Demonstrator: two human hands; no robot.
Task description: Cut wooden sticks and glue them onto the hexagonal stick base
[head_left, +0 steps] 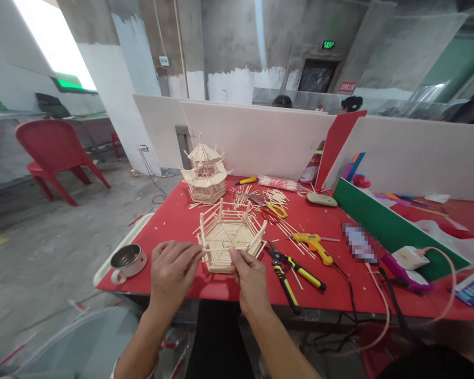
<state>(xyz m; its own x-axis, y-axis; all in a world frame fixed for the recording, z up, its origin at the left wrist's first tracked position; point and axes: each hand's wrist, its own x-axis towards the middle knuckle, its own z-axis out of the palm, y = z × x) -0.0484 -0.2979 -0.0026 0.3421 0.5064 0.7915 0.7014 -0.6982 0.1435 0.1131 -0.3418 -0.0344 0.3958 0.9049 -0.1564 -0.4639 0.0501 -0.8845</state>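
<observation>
A six-sided base [225, 237] built of thin wooden sticks, with low railings around its edge, sits on the red tabletop in front of me. Across its near side runs a thin wooden stick [219, 250]. My left hand [173, 271] pinches the stick's left end between thumb and fingers. Farther right, my right hand [250, 276] grips the stick between thumb and forefinger, partly hiding the base's near right edge. Whether the stick touches the base's posts I cannot tell. Behind the base stands a tiered stick pavilion [206, 173].
Yellow-and-black pliers [286, 271] and a yellow glue gun [314, 246] lie to the right. Loose sticks [276, 199] and yellow-handled scissors [275, 210] are behind the base. A metal mug [128, 260] stands at the left edge. A green board [391, 226] rises at right.
</observation>
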